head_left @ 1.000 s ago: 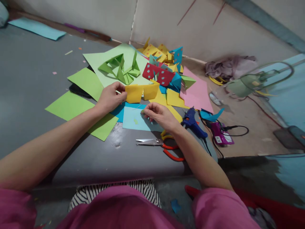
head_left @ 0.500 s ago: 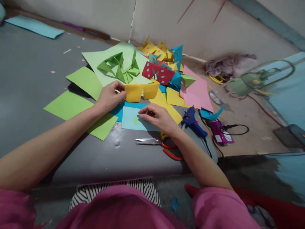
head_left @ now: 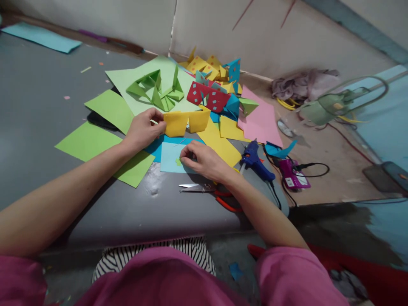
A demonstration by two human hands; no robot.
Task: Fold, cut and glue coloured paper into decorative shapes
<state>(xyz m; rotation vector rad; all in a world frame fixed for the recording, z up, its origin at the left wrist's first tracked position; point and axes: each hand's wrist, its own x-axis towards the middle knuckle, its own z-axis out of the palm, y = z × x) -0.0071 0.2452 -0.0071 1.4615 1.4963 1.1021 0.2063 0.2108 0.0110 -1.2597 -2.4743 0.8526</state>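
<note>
My left hand (head_left: 147,129) pinches the left end of a folded yellow paper piece (head_left: 175,124), which stands upright. My right hand (head_left: 202,158) is closed, its fingertips at small green paper bits (head_left: 178,161) on a light blue sheet (head_left: 168,153); whether a bit is between them is too small to tell. Under my left wrist lie green sheets (head_left: 91,138). Scissors (head_left: 194,187) lie below my right hand, their handles partly behind my forearm. Folded green pieces (head_left: 153,91) rest on a pale green sheet (head_left: 121,80) further back.
Folded red pieces (head_left: 217,100) and yellow ones (head_left: 199,64) are heaped at the back. To the right are a blue glue gun (head_left: 257,161), a pink sheet (head_left: 259,117), a purple power socket (head_left: 293,174) with cables, and a green fan (head_left: 331,106).
My right fingertips have come down onto the small green bits and closed together. My left hand still holds the yellow piece. The whole view has shifted slightly.
</note>
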